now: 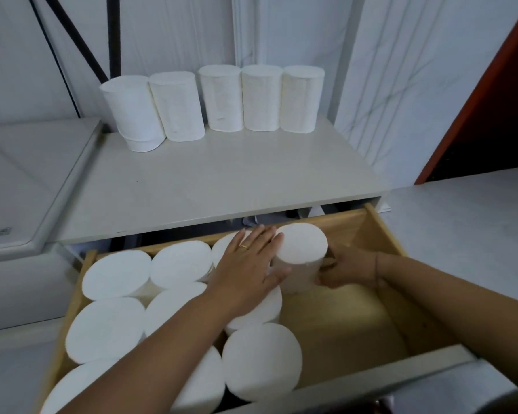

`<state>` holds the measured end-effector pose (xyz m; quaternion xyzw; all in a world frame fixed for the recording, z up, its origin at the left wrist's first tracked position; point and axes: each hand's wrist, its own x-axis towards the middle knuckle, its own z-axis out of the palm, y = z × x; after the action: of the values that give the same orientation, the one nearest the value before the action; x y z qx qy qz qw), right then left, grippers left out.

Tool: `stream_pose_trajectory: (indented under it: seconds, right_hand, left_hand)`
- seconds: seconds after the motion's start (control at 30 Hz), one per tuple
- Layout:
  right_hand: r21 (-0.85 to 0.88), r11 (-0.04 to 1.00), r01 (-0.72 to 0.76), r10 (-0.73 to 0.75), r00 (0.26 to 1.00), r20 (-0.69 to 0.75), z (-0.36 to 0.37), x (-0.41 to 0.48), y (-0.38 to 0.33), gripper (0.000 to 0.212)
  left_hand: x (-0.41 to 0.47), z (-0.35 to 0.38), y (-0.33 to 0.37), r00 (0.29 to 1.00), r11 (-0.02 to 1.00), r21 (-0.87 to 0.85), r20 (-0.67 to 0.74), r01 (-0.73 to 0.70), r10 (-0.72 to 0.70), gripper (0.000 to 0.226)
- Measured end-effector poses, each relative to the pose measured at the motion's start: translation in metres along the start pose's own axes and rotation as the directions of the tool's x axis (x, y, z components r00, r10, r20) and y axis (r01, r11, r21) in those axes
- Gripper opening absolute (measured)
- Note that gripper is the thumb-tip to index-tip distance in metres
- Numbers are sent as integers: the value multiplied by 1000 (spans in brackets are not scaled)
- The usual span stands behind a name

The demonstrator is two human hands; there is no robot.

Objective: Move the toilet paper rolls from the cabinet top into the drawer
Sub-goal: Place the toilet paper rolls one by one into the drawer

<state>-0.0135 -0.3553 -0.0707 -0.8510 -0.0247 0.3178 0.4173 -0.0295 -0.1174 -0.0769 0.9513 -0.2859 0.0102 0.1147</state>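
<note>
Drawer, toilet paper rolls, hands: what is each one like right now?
drawer: pulled open, right part bare.
drawer rolls: standing on end, packed together.
held roll: upright, between both hands.
left hand: flat against the held roll.
right hand: fingers curled on held roll.
cabinet-top rolls: upright in a row.

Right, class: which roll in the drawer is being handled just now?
The roll at the back of the drawer, rightmost in its row, standing higher than the rest; the left hand presses its side, the right hand grips the other.
</note>
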Motion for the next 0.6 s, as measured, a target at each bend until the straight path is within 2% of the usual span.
stream_pose_trajectory:
  seconds: [0.07,0.13,0.23,0.33,0.4,0.43,0.47,0.5,0.53,0.57,0.6]
  right_hand:
    - [303,946,-118,61,980,190,1,-7,-4,73]
    - [461,869,-180,79,970,230,5,-8,-11,65]
    - [532,825,-191,131,980,149,15,-2,-22,60]
    - [542,812,-218,172,976,135,17,-1,-30,61]
    - [418,875,-243,221,970,101,13,-5,-38,67]
    - [269,928,-259,254,966,55,9,-8,-46,70]
    - [45,961,-272,272,962,-8,1,-11,-55,70]
    - [-192,943,-273,263,962,-74,-10,-14,-65,68]
    - [-363,897,-253,221,967,-128,-23,-17,-77,66]
    - [-437,875,-208,150,975,-164,-38,-19,-88,63]
    - [-439,887,-143,60,979,-197,-54,-20,-99,60]
  left_hand:
    - [0,1,0,1000,1000,8,-2,3,-3,74]
    - [1,0,0,1000,1000,14,2,6,-6,74]
    - [0,-1,1,1000,999,32,7,18,-18,77]
    - [-1,-2,3,999,999,44,-7,31,-31,76]
    - [-1,-3,3,999,999,37,-38,28,-27,75]
    - [-1,-5,3,998,999,29,-64,26,-24,74]
    - [-1,-7,2,995,999,29,-95,23,-20,74]
    - [-1,-9,0,992,999,37,-128,23,-18,74]
    - [0,-12,-2,987,998,49,-159,26,-18,73]
    - [2,-16,-5,983,997,63,-184,32,-20,71]
    - [5,-20,-9,980,996,81,-197,40,-24,71]
